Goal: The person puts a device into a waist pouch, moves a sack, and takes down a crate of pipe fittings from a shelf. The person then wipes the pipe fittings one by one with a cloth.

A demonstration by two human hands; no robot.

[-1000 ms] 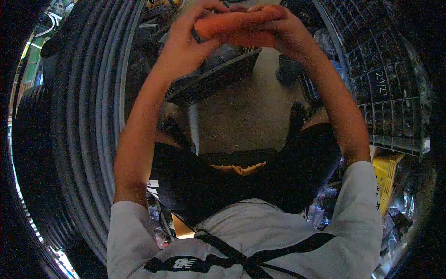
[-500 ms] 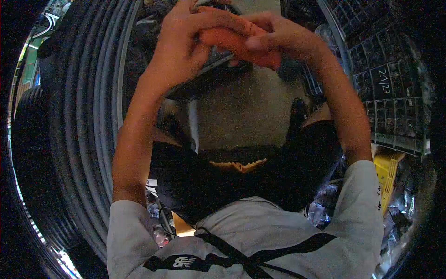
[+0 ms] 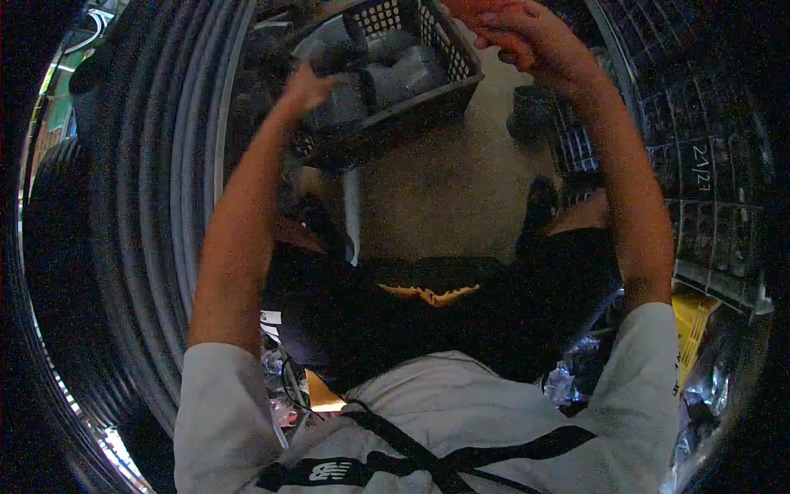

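Note:
An orange-red cloth-like item [image 3: 512, 43] is bunched in my right hand [image 3: 550, 41], at the top right of centre. My left hand [image 3: 309, 89] is apart from it, over the left part of a black crate [image 3: 436, 97], its thumb spread from the other fingers and nothing seen in it. Several dark grey rounded objects [image 3: 407, 74] lie in the crate. Whether my left hand touches any of them cannot be made out.
Long dark ribbed tubes [image 3: 152, 206] run along the left. Wire-fronted racks [image 3: 708, 181] marked with white writing stand on the right. A dark round container [image 3: 531, 111] sits on the floor right of the crate. A yellow crate [image 3: 693, 321] is at the lower right.
Both hands were together on the orange-red item; now my left hand has let go and moved down and left over the crate. My right hand has shifted up and right with the item.

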